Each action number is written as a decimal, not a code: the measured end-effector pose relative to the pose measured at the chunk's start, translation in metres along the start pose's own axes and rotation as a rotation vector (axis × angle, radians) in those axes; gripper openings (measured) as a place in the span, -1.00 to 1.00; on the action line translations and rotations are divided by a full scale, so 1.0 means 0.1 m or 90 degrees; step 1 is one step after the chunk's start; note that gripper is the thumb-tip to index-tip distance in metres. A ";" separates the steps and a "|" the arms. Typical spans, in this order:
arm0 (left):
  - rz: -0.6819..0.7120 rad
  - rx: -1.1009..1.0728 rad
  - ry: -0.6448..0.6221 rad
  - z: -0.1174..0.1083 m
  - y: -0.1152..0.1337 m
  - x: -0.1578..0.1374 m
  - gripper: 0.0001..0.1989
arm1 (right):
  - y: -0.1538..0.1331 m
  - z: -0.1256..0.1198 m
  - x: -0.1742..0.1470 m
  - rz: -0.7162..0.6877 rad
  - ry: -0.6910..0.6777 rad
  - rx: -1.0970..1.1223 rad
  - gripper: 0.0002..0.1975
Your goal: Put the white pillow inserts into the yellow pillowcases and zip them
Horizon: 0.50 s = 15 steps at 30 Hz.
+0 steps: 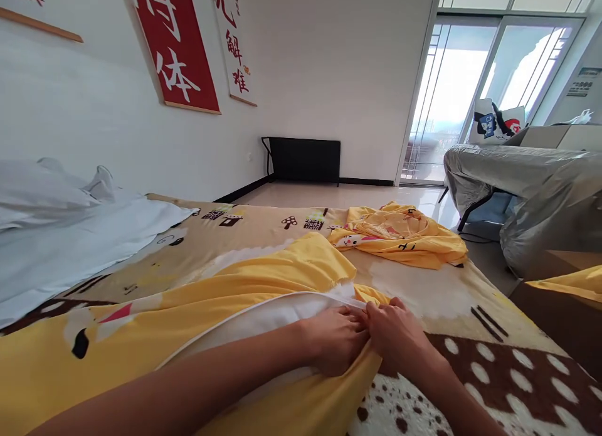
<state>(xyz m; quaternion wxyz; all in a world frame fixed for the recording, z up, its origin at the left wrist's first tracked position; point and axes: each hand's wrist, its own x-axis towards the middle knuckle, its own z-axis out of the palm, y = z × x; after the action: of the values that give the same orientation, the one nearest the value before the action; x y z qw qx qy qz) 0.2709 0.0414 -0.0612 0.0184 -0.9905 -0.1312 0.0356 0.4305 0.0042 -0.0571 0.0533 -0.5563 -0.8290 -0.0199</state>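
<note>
A furnished room (home or workplace, I cannot tell); a red hanging scroll (181, 47) on a white wall (329, 78); a sliding glass door (463, 78); a patterned blanket (437, 298); plastic-draped furniture (517, 166).

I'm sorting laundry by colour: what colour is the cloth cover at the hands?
The cover is mostly yellow, best seen in the head view.

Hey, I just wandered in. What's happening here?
Someone is handling a yellow cover on a patterned blanket. Their left hand reaches into its opening, over the white material inside, while their right hand grips the edge near a corner. Another yellow cloth lies bunched up farther off, and a white sheet lies at the left.
</note>
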 end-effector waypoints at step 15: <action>-0.174 0.069 -0.048 -0.02 0.07 0.11 -0.83 | 0.02 0.16 0.14 0.158 -0.073 -0.005 -0.73</action>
<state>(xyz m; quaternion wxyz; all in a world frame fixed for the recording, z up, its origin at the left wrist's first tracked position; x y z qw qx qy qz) 0.2833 0.0370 -0.0601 0.0712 -0.9589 -0.2635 0.0772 0.4261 0.0197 -0.0716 0.0060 -0.6550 -0.7554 0.0155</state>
